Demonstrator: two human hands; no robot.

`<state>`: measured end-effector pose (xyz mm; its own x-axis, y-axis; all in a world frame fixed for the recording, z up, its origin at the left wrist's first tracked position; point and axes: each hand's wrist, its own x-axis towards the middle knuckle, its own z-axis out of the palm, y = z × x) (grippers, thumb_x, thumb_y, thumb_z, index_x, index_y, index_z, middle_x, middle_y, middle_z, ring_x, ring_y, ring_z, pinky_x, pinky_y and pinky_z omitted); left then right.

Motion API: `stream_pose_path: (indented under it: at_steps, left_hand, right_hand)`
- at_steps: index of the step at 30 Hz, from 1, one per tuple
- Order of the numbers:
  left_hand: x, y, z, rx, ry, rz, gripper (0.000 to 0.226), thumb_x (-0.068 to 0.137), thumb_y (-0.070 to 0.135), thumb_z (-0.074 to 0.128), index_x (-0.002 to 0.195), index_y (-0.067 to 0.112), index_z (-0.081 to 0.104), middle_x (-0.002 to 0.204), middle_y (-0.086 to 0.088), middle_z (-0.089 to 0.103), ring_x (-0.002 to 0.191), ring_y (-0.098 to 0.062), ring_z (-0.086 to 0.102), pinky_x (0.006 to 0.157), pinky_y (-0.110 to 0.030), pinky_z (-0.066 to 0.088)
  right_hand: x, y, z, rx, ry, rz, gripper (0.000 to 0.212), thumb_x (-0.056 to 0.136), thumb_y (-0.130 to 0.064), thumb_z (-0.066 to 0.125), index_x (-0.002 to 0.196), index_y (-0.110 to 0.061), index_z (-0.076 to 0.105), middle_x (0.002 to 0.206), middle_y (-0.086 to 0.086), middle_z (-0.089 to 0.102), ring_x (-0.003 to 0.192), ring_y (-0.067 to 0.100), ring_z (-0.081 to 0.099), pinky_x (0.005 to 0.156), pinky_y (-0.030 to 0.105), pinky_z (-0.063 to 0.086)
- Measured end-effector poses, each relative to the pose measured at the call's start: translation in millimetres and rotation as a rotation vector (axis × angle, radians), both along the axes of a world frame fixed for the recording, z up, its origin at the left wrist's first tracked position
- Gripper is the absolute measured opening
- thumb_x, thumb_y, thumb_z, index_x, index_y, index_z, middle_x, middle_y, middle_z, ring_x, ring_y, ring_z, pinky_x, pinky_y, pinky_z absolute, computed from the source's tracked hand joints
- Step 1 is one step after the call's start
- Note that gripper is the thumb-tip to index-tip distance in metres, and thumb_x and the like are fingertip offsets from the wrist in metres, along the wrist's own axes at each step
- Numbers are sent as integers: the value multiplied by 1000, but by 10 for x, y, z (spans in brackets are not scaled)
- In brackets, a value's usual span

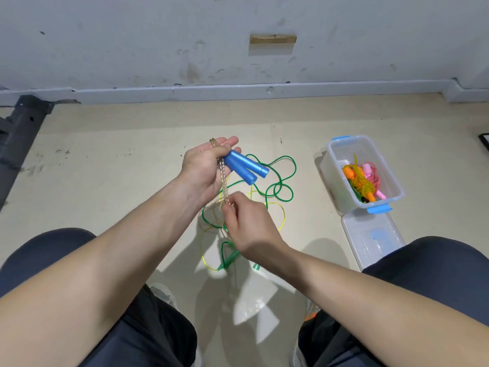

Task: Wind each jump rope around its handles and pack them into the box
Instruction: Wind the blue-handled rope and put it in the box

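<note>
Jump rope in play: one clear, gold-flecked plastic cord (225,178) with two blue cylindrical plastic handles (244,166). Left hand (203,168) is up over the beige floor (105,181), palm toward the camera, fingers curled round both blue handles side by side, their free ends pointing down to the right. The clear cord loops over the left fingers at the top and runs down past the palm in several strands. Right hand (251,226) sits just below, thumb and fingertips pinched on those strands, knuckles facing the camera. Both hands closed on the same rope: one on the handles, one on the cord.

Down on the floor beneath the hands lie two more loose cords: one dark green cord (280,186) sprawled in loops and one thin yellow-green cord (283,221) tangled through it. Two green plastic handles (229,258) lie near the right hand; which cord each belongs to, I cannot tell.

Off to the right, one clear rectangular plastic box (341,197) with two blue latches (378,209) showing, open on top. Inside, two wound bundles packed together: orange handles (350,174) with a yellowish cord, pink handles (368,168) with a pink cord. One clear plastic lid (370,239) lies flat on the floor just beside the box's near end, next to the right knee (436,260).
</note>
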<state>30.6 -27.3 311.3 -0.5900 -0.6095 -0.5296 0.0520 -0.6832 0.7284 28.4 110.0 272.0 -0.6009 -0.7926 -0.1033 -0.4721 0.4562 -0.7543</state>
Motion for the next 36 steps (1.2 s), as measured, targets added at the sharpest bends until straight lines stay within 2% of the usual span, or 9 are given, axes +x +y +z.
stream_pose_path:
  at_steps: [3, 5, 7, 11, 14, 17, 23, 30, 36]
  left_hand:
    - [70, -74, 108, 69, 88, -149, 35, 103, -2, 45, 136, -11, 49, 123, -13, 70, 98, -24, 74, 72, -34, 63]
    - [131, -109, 151, 68, 112, -288, 35, 103, 1, 42, 136, -10, 51, 123, -10, 70, 102, -22, 74, 71, -32, 62]
    - [183, -139, 161, 47, 149, -382, 33, 101, -1, 43, 129, -12, 55, 122, -12, 71, 109, -27, 71, 80, -36, 62]
    - [228, -167, 123, -120, 121, -515, 31, 96, -6, 50, 126, -11, 56, 116, -17, 73, 112, -36, 69, 87, -35, 60]
    - [216, -164, 80, -331, 15, -567, 31, 96, -7, 55, 126, -3, 59, 110, -10, 76, 102, -22, 74, 77, -24, 59]
    - [215, -125, 51, -478, -45, -623, 28, 97, -7, 55, 122, 5, 61, 105, -1, 78, 90, -12, 73, 68, -19, 55]
    - [220, -76, -36, -539, -38, -596, 31, 100, -7, 50, 127, 5, 57, 119, -9, 73, 103, -26, 73, 80, -31, 60]
    - [164, 9, -111, -663, -76, -554, 29, 103, -4, 46, 127, 7, 55, 115, -5, 72, 90, -15, 74, 78, -27, 58]
    - [183, 5, -98, -644, -46, -560, 27, 103, -5, 46, 125, 7, 56, 107, 0, 75, 92, -20, 74, 83, -29, 58]
  right_hand:
    - [-186, 56, -94, -85, -360, -24, 22, 103, -20, 50, 88, -13, 63, 64, 3, 56, 60, 21, 52, 59, 31, 42]
    - [-423, 89, -94, -104, -487, -14, 25, 103, -14, 52, 85, -18, 70, 62, -2, 52, 60, 16, 48, 61, 32, 43]
    - [-674, 118, -45, -121, -496, -5, 28, 101, -14, 58, 79, -24, 73, 63, -10, 55, 60, 9, 45, 61, 25, 39]
    - [-984, 171, 109, -222, -569, -35, 8, 93, -13, 67, 91, -13, 74, 89, 4, 68, 67, 5, 48, 64, 21, 36]
    - [-1057, 150, 173, -270, -617, -79, 9, 92, -15, 68, 90, -14, 77, 72, -7, 64, 61, 2, 48, 62, 17, 35]
    - [-1057, 137, 178, -296, -639, -82, 14, 86, -25, 68, 83, -17, 79, 71, 5, 55, 62, 11, 38, 61, 22, 32]
    - [-1050, 149, 189, -281, -748, -145, 14, 99, -9, 59, 91, -8, 72, 60, -6, 53, 53, 9, 44, 58, 21, 38]
    - [-1000, 156, 257, -331, -678, -47, 19, 98, 3, 57, 111, 2, 70, 72, -5, 69, 63, 5, 58, 61, 14, 47]
    - [-1070, 161, 223, -339, -586, -146, 16, 87, 6, 71, 86, -10, 71, 67, 2, 72, 66, 17, 65, 67, 23, 54]
